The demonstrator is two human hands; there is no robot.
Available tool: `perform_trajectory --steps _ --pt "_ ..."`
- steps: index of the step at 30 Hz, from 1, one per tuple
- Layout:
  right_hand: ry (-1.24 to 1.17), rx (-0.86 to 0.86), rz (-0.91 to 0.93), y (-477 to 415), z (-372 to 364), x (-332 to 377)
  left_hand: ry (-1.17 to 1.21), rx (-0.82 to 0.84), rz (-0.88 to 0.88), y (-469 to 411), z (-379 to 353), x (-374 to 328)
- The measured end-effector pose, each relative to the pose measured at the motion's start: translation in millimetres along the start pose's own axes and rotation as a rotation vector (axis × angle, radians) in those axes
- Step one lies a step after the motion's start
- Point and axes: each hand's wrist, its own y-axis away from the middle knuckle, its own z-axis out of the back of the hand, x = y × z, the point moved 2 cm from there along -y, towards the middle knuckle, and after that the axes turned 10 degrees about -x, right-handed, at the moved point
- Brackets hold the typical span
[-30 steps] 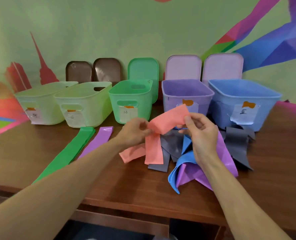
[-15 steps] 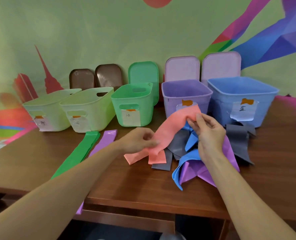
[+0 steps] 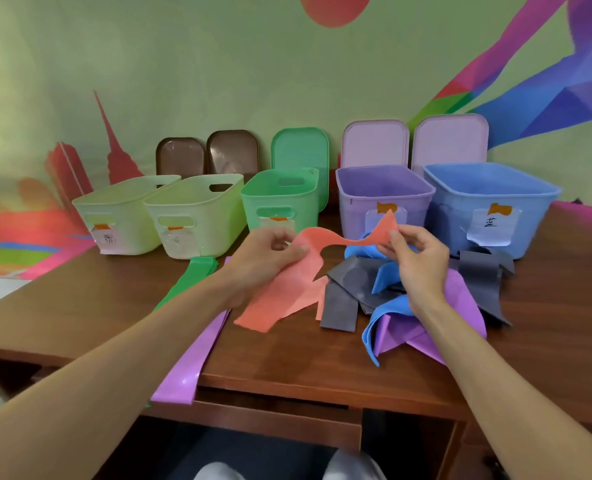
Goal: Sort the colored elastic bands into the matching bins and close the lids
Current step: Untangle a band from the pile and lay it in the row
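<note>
Wooden table [image 3: 287, 355] is carrying a row of open bins: blue bin [image 3: 495, 216], purple bin [image 3: 356, 216], green bin [image 3: 277, 202] and pale green bins [image 3: 197, 216], with lids [image 3: 374, 143] leaning upright behind. Mixed pile [image 3: 453, 306] of grey, blue and purple bands is lying in front of the purple and blue bins. Coral band [image 3: 287, 289] is hanging just above the table, left of the pile – left hand [image 3: 263, 258] is pinching its wide part, right hand [image 3: 419, 258] is pinching the twisted tip.

Wooden table [image 3: 62, 306]: five open bins [image 3: 280, 202] beyond left hand [image 3: 266, 258] and right hand [image 3: 419, 261]; green band [image 3: 190, 282], purple band [image 3: 190, 362] flat left of left hand; tangled pile [image 3: 343, 306] under right hand.
</note>
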Motion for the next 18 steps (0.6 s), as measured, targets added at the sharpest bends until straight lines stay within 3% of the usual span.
perform_trajectory --steps 6,12,18 --pt "0.39 0.126 0.213 -10 -33 20 -0.117 0.053 0.098 25 27 19" --pt "0.689 0.372 0.415 0 -88 28 -0.065 0.095 0.225 58 37 44" --pt "0.912 0.565 0.439 14 -129 0 0.016 0.202 0.317 75 43 51"
